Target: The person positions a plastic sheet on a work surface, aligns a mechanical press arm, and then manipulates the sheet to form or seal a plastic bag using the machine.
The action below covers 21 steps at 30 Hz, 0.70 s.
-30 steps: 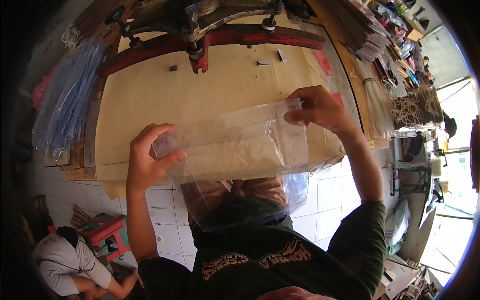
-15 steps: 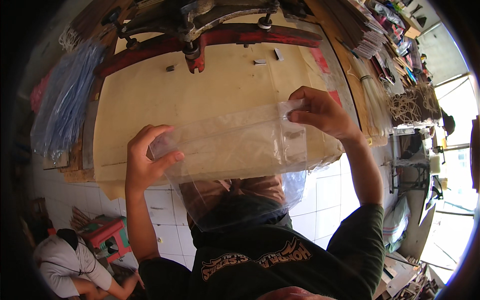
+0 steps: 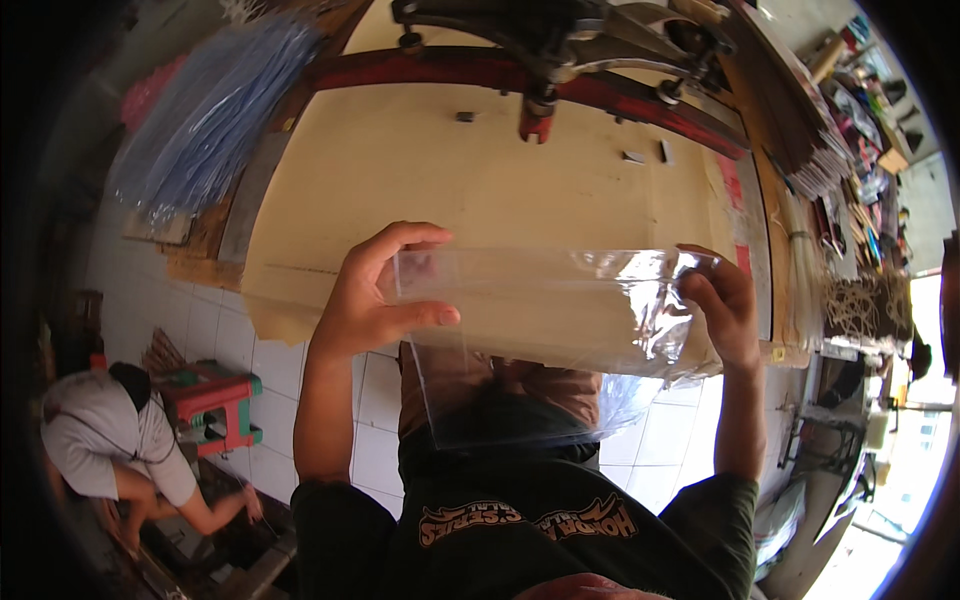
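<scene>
A clear plastic bag (image 3: 540, 310) is stretched between my two hands over the near edge of a table covered with tan paper (image 3: 400, 175). My left hand (image 3: 375, 290) holds its left end, with thumb and fingers spread around the corner; some fingers show through the film. At the other end, my right hand (image 3: 725, 305) pinches the upper right corner between thumb and fingers. The lower part of the bag hangs over my lap, and light glares off its right side.
A red bar (image 3: 430, 66) under a dark metal frame spans the table's far side. Small metal pieces (image 3: 633, 157) lie before it. Bluish plastic sheets (image 3: 215, 120) are piled at left, whitish strips (image 3: 803, 260) at right. Another person (image 3: 110, 440) crouches beside a red-green stool (image 3: 215, 410).
The view has shifted, so the table appears turned and farther right. The bag's upper edge, slanted earlier, is now nearly level and pulled straighter. Both hands still hold it.
</scene>
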Motion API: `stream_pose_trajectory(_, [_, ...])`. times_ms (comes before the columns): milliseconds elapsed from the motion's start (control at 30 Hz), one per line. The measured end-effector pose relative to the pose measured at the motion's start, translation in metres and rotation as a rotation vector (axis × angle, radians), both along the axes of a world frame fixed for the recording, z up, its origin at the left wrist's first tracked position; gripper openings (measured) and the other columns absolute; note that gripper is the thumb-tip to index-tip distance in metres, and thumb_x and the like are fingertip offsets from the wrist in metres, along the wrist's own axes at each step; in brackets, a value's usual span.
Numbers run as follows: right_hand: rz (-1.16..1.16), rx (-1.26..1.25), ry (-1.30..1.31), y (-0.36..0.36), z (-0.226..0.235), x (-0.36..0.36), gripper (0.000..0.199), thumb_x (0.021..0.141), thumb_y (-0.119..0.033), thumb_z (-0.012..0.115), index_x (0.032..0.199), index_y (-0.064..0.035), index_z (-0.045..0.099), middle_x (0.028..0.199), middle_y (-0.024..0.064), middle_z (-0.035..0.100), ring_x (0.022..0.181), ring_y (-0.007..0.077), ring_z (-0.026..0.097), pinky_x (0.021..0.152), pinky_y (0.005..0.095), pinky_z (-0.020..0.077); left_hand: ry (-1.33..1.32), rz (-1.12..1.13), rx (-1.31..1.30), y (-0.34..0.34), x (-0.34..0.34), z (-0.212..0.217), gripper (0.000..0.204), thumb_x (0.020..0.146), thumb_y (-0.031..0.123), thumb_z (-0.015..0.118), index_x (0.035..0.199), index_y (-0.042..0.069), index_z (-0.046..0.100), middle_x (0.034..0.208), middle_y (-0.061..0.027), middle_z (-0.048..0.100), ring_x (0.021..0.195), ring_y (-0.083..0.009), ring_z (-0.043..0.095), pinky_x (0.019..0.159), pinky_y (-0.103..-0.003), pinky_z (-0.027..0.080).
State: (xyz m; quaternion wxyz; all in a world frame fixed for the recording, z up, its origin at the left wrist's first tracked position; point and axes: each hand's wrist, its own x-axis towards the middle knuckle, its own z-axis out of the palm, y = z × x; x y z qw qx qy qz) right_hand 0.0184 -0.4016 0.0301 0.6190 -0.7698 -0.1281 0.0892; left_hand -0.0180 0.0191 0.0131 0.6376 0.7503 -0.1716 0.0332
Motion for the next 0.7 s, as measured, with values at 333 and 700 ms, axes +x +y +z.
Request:
stream_pose_trajectory(333, [-0.088,0.106,-0.026,-0.002,-0.023,-0.006,0.039,0.104,-0.01,0.063,0.136,0.0115,0.059,0.09,0.0021,0.066,0.077,0.0075,0.058,0.069,0.0229,0.0473,0.075,-0.207,-0.033,0.005,0.002,0.004,0.063,0.074,0.012,0.091,0.131,0.001,0.067,0.112,-0.0021,0.064,0.099,-0.0128,0.056,0.092,-0.029,0.046])
stream_pose_trajectory(700, [-0.073,0.12,-0.025,0.005,-0.019,-0.006,0.034,0.105,-0.011,0.062,0.131,0.0109,0.062,0.088,0.005,0.067,0.075,0.0086,0.059,0.066,0.0233,0.0472,-0.013,-0.043,0.115,0.001,-0.001,0.007,0.048,0.082,0.009,0.086,0.125,0.0,0.069,0.107,-0.0034,0.069,0.093,-0.0116,0.063,0.088,-0.03,0.052])
